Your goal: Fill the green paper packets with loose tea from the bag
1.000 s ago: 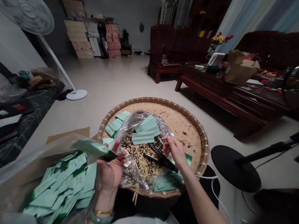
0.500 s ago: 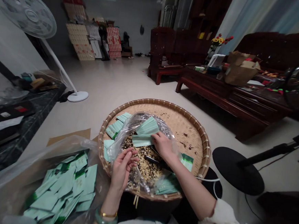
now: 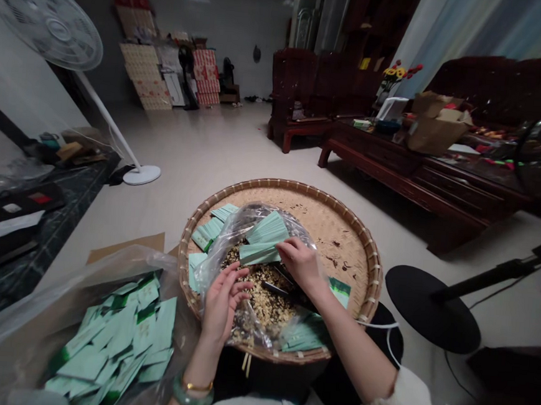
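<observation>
A round woven bamboo tray (image 3: pixel 348 216) is in front of me, with a clear plastic bag (image 3: pixel 221 233) of dried yellow and dark bits (image 3: pixel 269 308) spread open on it. My right hand (image 3: pixel 301 261) pinches the right end of a pale green sachet (image 3: pixel 258 253). Right behind that sachet lies a fanned stack of green sachets (image 3: pixel 271 226) on the bag. Held over the bag's near left side, my left hand (image 3: pixel 224 295) has its fingers apart and nothing in it. A dark-handled tool (image 3: pixel 274 288) rests in the dried bits, partly hidden by my right hand.
More sachets (image 3: pixel 208 234) lie at the tray's left, and others (image 3: pixel 304 333) at its near right. A plastic-lined cardboard box (image 3: pixel 127 239) of loose sachets stands at lower left. A white fan (image 3: pixel 142 175), a black stand base (image 3: pixel 432 309) and a dark wooden table (image 3: pixel 413 176) surround the tray.
My left hand's fingers have spread a little wider. My right hand has shifted slightly, lifting the right end of the sachet a little.
</observation>
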Motion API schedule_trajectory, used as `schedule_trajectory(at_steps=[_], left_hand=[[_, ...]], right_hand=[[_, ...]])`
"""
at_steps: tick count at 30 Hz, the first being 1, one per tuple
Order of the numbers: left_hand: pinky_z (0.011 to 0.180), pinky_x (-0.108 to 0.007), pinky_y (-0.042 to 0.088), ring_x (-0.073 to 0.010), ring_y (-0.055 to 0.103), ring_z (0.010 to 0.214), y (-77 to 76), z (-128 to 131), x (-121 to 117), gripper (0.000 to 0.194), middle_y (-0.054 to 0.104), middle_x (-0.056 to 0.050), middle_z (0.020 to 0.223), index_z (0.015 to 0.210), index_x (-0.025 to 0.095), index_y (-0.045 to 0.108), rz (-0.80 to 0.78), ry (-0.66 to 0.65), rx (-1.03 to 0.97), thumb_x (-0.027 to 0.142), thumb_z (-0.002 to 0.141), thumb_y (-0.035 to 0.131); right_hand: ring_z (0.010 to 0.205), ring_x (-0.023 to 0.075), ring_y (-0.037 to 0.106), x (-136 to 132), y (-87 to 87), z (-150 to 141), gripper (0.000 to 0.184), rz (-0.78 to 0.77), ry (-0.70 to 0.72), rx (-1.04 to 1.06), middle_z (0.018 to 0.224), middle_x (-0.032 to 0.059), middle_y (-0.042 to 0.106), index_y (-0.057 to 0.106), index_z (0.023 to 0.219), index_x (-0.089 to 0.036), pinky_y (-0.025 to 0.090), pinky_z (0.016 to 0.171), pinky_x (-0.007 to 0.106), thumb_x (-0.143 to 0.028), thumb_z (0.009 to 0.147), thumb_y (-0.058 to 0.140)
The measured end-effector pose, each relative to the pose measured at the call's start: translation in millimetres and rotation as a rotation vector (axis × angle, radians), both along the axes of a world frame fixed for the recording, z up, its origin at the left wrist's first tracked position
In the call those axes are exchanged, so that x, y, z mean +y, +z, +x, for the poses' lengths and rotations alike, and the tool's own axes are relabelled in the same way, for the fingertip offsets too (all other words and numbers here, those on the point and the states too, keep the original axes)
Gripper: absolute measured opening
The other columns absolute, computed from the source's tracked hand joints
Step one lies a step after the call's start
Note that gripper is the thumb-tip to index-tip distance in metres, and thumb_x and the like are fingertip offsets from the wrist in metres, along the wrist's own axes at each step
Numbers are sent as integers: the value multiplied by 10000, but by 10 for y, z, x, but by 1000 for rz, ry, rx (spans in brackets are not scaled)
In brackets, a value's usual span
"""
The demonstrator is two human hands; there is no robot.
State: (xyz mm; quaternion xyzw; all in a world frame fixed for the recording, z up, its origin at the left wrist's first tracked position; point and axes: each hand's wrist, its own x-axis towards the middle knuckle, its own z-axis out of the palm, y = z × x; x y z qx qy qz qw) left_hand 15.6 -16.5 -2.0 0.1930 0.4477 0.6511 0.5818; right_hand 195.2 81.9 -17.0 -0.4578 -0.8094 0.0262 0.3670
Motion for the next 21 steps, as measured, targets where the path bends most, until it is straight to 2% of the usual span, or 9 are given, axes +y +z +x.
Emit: schedule_trajectory(at_steps=[3,5,7,10,12,14,16,18,21], left_hand=[[565,-243,555,-190,703,743,45,2,4,394,667,-98,992,1086,154,544,-36,-21,-76,374,773,640],[597,-267,568,-208,704,789,75,14,0,432,655,-122,1071,1123,153,534,-87,-93,-127,393,778,633],[605,-254,565,-206,700,812,91,35,-9,508,651,-138,1125,1170,148,530,-130,-186,-108,328,726,701],[635,-222,551,-191,696,818,72,75,-25,685,691,-136,1063,1218,135,528,-118,-246,8,178,591,798],[692,-241,551,-188,697,811,40,99,-35,728,716,-128,995,1219,123,537,-82,-214,101,173,549,816],[743,-276,551,-190,701,794,14,125,-49,694,733,-111,917,1193,119,561,-53,-155,216,203,550,812],[776,-302,550,-192,704,783,7,154,-66,618,739,-88,842,1141,126,596,-27,-114,320,211,563,797],[779,-312,555,-195,706,778,17,186,-84,537,738,-72,796,1085,141,623,4,-86,385,198,574,780],[758,-302,564,-195,707,774,38,225,-105,460,734,-66,780,1025,154,639,40,-49,432,187,584,764]], right_hand=[[786,147,613,-125,79,102,211,120,135,179,854,59,655,706,915,-233,489,701,260,-240,907,495],[798,154,627,-230,109,155,196,159,196,246,856,64,670,707,919,-235,508,717,282,-233,897,512],[818,165,643,-334,117,183,186,150,242,268,890,72,688,706,928,-238,526,729,300,-226,885,526],[880,181,654,-468,114,185,190,66,290,319,961,83,696,695,944,-233,541,768,322,-199,871,523],[912,187,652,-538,129,169,215,-28,268,422,995,87,686,675,979,-225,546,778,325,-190,876,490],[917,187,648,-591,164,147,269,-153,211,519,1041,95,664,619,1106,-218,555,754,313,-205,891,457],[914,191,642,-624,206,121,350,-242,174,507,1093,108,636,540,1232,-216,561,715,298,-246,888,486],[943,208,626,-641,233,97,371,-227,182,390,1102,113,627,552,1229,-217,555,746,317,-270,862,548],[972,219,609,-661,222,67,265,-92,198,256,1046,105,649,636,1118,-218,531,821,355,-234,870,545]])
